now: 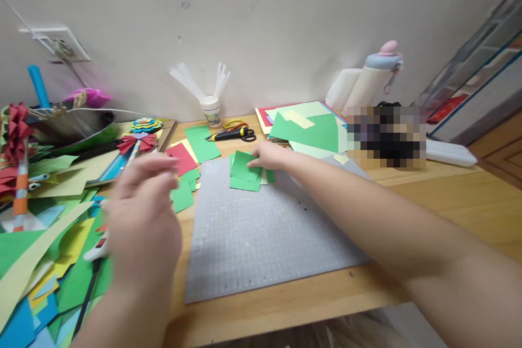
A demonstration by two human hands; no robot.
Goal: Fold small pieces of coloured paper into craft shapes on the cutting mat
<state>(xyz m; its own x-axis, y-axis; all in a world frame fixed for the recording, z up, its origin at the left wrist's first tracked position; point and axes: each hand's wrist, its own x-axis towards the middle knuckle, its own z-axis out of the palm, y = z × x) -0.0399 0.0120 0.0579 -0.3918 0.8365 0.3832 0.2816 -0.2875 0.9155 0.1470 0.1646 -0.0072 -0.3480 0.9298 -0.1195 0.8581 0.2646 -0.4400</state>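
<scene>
My right hand (271,156) reaches over the far edge of the grey cutting mat (261,239). Its thumb and fingers pinch the edge of a small green paper piece (243,164). More green paper pieces (247,182) lie under that one on the mat. My left hand (144,212) is raised at the mat's left side, blurred by motion, with curled fingers; whether anything is in them cannot be made out. Near it, on the wood, are small green scraps (182,196) and a red paper square (181,159).
Behind the mat lie a black-and-yellow cutter (230,134), scissors (249,135) and a stack of coloured sheets (305,130). A cup of white strips (211,111) and a bottle (369,81) stand by the wall. Paper scraps (77,283), a power cord and a pan (81,128) crowd the left.
</scene>
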